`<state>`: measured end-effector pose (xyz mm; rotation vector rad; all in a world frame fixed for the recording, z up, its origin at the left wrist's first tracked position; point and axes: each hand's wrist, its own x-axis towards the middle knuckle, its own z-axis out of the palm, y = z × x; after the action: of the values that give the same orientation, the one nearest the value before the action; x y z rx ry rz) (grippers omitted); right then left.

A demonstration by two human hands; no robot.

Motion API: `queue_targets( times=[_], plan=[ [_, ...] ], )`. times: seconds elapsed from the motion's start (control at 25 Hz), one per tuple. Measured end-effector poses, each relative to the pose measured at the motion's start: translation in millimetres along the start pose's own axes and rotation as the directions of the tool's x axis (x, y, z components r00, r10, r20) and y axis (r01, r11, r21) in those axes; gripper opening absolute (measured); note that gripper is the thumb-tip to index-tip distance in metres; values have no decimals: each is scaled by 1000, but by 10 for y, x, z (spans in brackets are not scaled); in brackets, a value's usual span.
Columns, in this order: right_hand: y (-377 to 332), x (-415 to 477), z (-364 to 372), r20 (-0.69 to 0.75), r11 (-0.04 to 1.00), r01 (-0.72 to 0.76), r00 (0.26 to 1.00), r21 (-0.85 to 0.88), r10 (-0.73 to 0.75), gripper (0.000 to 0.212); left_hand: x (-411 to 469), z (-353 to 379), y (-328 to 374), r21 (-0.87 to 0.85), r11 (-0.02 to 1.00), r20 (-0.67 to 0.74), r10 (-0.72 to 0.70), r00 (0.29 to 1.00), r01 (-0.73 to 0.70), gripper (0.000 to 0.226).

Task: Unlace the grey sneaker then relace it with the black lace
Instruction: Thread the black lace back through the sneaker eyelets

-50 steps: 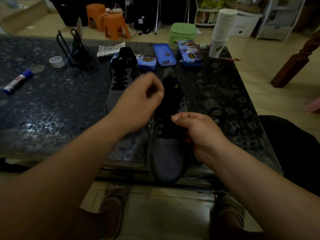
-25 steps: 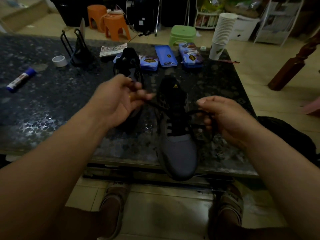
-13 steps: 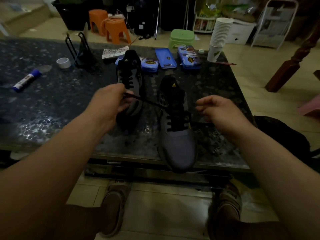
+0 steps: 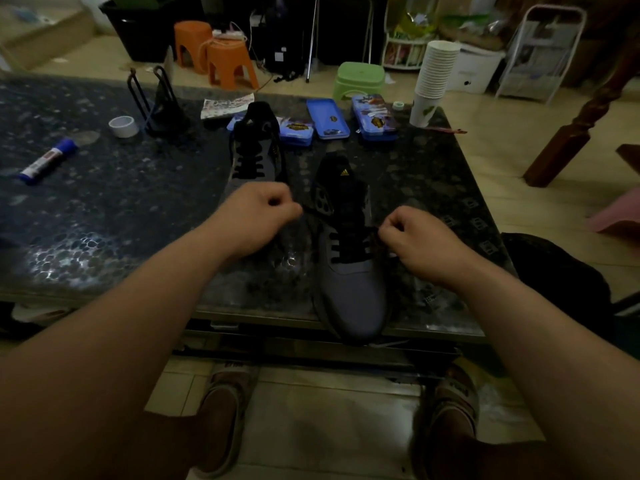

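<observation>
Left hand: fingers curled tight into the palm, thumb pressed against the forefinger. It pinches one end of the black lace. A short dark run of lace spans the gap from the thumb side of this hand to the left flank of the shoe.

Right hand: fingers curled, fingertips drawn together at the right eyelet row. It pinches the other run of the lace where it leaves the shoe. The light is dim, so the exact eyelet cannot be told.

Grey sneaker: upright between the two hands, toe towards the person and projecting past the near edge of the table, heel and black tongue pointing away. The lace forms flat horizontal bars across the lower eyelets. The upper part of the throat is too dark to read.

Second sneaker: upright on the table, beyond the left hand and partly covered by it, black bars laced across its front.

Further back on the table:
- tape roll, far left
- glue stick, lying flat, left
- blue cases, behind both shoes
- stack of paper cups, far right corner

Below the table edge, two sandalled feet rest on the tiled floor
</observation>
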<state>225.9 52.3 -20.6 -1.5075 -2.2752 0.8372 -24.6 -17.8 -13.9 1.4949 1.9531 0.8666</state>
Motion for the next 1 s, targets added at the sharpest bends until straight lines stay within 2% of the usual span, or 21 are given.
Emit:
queue_targets(
  times=[0.12,0.24,0.36,0.44,0.52,0.6,0.64,0.72,0.84,0.92,1.0],
  plan=[
    [-3,5,-11,1,1000,-1,1000,-7,1,21,47,-130,-105,80,997,-244,41,969,-22,28],
    [-19,18,-19,12,1000,-9,1000,0,9,23,-10,-74,-91,73,997,-314,56,948,-35,27],
    [18,19,-1,-20,997,-46,999,60,47,19,2,0,-2,-112,994,-248,-34,968,7,25],
    [22,27,4,-75,993,-54,995,108,62,16,2,17,13,-38,999,-124,-36,992,31,25],
    [-25,63,-22,-86,948,-56,992,313,87,13,-27,36,6,-22,999,26,-25,999,26,35],
    [-76,105,-97,-76,820,-66,988,569,133,11,-42,59,8,-75,997,101,-11,995,19,46],
    [-78,122,-147,-83,776,-61,986,628,145,11,-28,55,-8,-45,999,74,-19,997,23,47],
    [-14,147,-199,-102,751,-58,981,658,165,12,25,11,-75,128,991,-78,-23,997,33,47],
    [122,162,-192,-74,814,-117,978,569,193,10,89,-40,-223,231,969,-259,-23,966,85,46],
    [179,154,-180,-17,832,-139,984,538,175,10,72,18,-205,229,969,-282,-25,959,93,47],
    [168,101,-192,65,833,-168,985,527,157,11,66,122,-126,217,974,-230,-19,973,70,49]
  ],
)
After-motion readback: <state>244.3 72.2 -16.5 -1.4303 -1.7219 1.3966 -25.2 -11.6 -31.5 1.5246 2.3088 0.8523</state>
